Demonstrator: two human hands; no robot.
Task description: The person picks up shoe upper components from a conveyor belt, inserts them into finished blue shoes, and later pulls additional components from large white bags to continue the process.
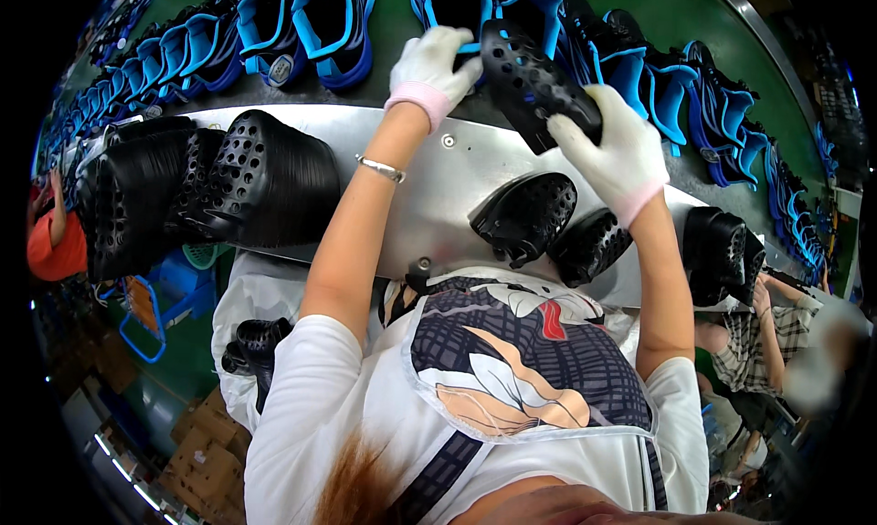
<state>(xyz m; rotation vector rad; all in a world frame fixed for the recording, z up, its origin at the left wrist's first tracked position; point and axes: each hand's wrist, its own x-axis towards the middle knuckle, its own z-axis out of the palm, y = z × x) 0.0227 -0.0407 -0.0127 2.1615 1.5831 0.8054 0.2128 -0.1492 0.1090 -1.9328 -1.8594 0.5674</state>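
Note:
My right hand (623,155), in a white glove, grips a black perforated plastic shoe insert (537,79) by its near end. The insert slants up to the left, its far end over the shoes. My left hand (435,74), gloved with a pink cuff, has its fingers curled at the blue-lined collar of a shoe (457,12). Part of that shoe's heel is hidden behind the fingers. Beside it, another blue-lined shoe (539,15) is partly covered by the insert. Two more black inserts lie on the metal ledge (416,196) below my hands, one being a perforated insert (534,213).
Stacked black inserts (260,183) stand on the ledge at left, and another stack (717,251) at right. Rows of blue-and-black shoes (174,55) line the green surface (388,32) to both sides. Other people sit at the far left and lower right. Cartons (201,456) are lower left.

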